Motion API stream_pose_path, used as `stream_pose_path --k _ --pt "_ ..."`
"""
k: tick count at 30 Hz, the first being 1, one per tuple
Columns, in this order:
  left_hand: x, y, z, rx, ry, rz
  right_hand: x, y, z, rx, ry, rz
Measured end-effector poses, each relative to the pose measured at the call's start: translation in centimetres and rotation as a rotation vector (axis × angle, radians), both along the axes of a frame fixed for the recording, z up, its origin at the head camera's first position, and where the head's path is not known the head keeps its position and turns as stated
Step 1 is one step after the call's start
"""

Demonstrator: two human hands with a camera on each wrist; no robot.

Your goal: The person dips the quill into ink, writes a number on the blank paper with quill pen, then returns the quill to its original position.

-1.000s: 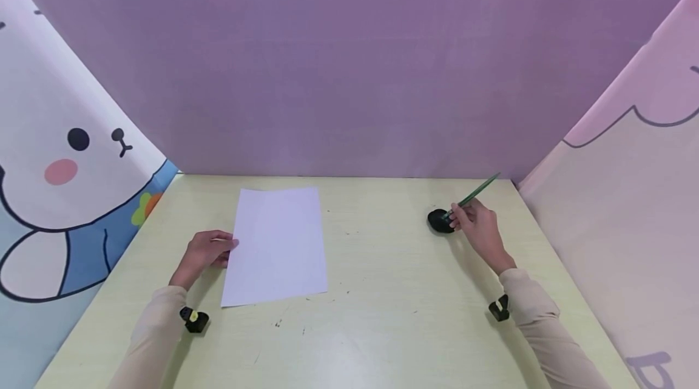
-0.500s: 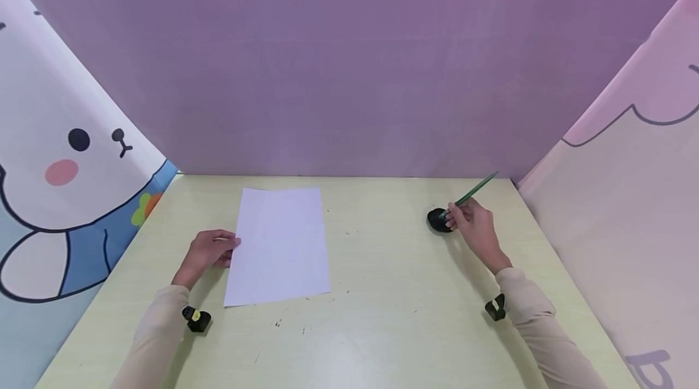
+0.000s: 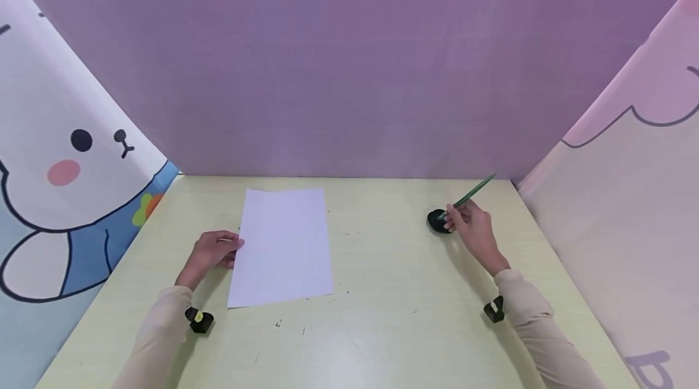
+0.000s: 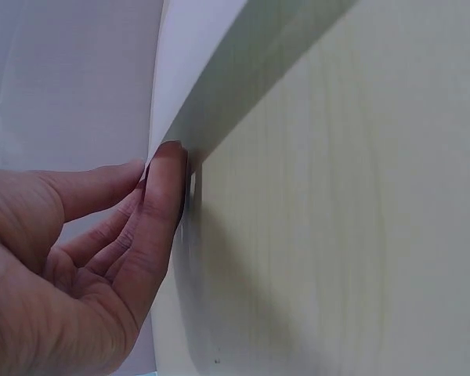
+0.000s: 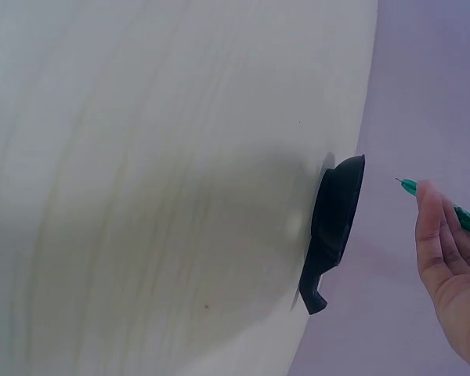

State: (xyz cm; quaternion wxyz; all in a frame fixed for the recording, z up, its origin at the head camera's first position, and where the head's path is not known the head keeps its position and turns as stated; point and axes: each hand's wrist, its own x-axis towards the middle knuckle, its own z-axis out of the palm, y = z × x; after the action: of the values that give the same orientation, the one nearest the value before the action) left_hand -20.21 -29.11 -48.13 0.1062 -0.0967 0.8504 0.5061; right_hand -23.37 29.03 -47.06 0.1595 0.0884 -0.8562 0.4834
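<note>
My left hand pinches the left edge of a white sheet of paper, thumb above and fingers beneath. In the left wrist view the paper casts a shadow on the tabletop under its edge. Toward the back right, my right hand holds a slim green pen slantwise, its upper end pointing back and right. Below and to the left of its tip sits a small black bowl-shaped dish with a short handle. The right wrist view shows a gap between the pen's tip and that dish.
The pale wood-grain table carries a few small dark marks near the paper. A purple wall rises at its back edge, with cartoon-printed panels at both sides. Each wrist wears a small black camera, such as the left one.
My left hand and the paper have shifted slightly to the right across the table. My right hand, with the pen, has moved a little to the left over the black dish.
</note>
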Motion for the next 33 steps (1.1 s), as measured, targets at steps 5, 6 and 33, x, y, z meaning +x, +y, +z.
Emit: stream_pose_path --k 5,6,33 --pt "-0.1 0.4 0.2 -0.001 -0.002 -0.004 -0.1 0.0 0.0 -0.006 0.018 0.008" --pt "-0.1 0.4 0.2 -0.004 -0.002 -0.004 -0.1 0.0 0.0 -0.007 0.024 0.010" --pt "-0.6 2.2 -0.1 -0.009 0.023 -0.025 2.1 -2.6 3.7 0.007 0.016 0.023"
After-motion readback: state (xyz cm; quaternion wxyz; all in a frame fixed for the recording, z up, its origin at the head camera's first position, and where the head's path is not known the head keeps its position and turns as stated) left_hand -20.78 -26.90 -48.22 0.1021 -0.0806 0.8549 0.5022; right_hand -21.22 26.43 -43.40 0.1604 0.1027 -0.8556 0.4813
